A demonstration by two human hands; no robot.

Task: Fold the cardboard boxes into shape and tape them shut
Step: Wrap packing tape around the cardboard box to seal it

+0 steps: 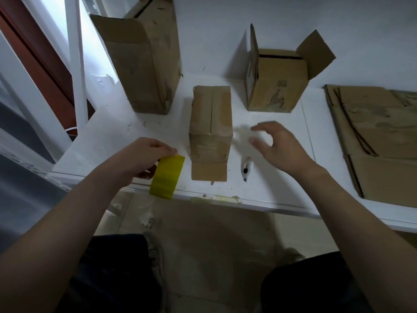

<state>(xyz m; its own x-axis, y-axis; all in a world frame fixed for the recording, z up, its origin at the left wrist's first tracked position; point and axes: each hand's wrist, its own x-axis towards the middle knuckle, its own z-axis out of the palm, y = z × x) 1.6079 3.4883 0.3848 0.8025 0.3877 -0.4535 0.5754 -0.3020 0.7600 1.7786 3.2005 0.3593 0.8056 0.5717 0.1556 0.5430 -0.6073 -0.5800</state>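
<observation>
Item 1. Left-hand fingers (pixel 168 151): curled over the top edge of a yellow tape roll (pixel 167 176), pinching it against the thumb. The left hand (pixel 144 157) held the roll at the table's near edge, lower left of centre, just beside the small box.

Item 2. Right-hand fingers (pixel 259 127): apart and loosely curved, blurred, holding nothing. The right hand (pixel 278 145) hovered right of centre, beside the small box and above a cutter (pixel 246 170) that lay on the white table (pixel 126 132).

Item 3. Small box (pixel 211 132), centre of frame: folded into shape, its long seam facing up, one flap lying flat on the table at the near end. Whether tape covered the seam could not be told for certain.

Item 4. Tall box (pixel 140 64), upper left, upright. Open box (pixel 277 86), upper right, flaps raised. Flat cardboard stack (pixel 379 141), right edge, unfolded.

Step judged in hand: taping the small box. The next move would likely call for the right hand to steady the box or draw out the tape's free end, then fold in and seal the near flap.
</observation>
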